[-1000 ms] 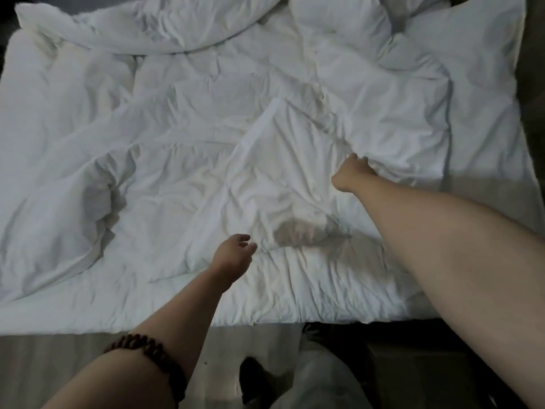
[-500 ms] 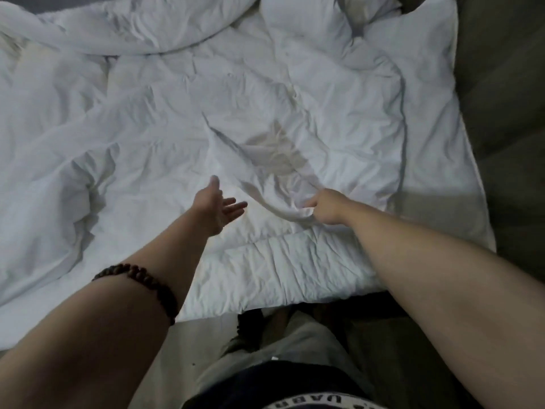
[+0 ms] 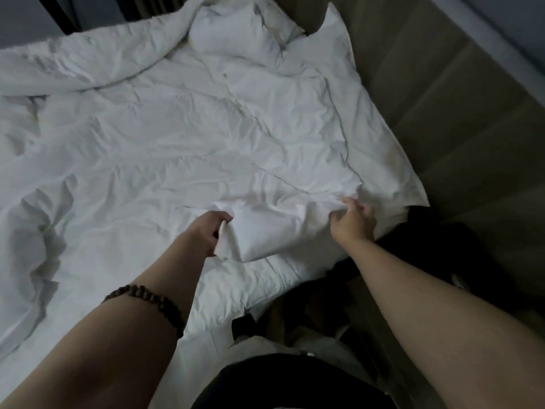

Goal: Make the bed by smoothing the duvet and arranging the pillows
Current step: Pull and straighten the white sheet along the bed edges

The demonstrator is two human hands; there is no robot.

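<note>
My left hand (image 3: 210, 234) and right hand (image 3: 352, 221) pinch duvet (image 3: 182, 149) fold near foot edge. Soft, light, limp; better hold at hem.

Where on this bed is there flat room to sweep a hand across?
Flattest is the duvet middle, between the rolled fold at top left, the pillow and the near edge. Crowded: bunched folds at left, and that near edge, where the left hand and right hand grip fabric.

Two hands, one left hand (image 3: 208, 231); one right hand (image 3: 354, 222); one duvet (image 3: 177, 143); one pillow (image 3: 236, 33) for certain; one bracelet (image 3: 147, 299).
</note>
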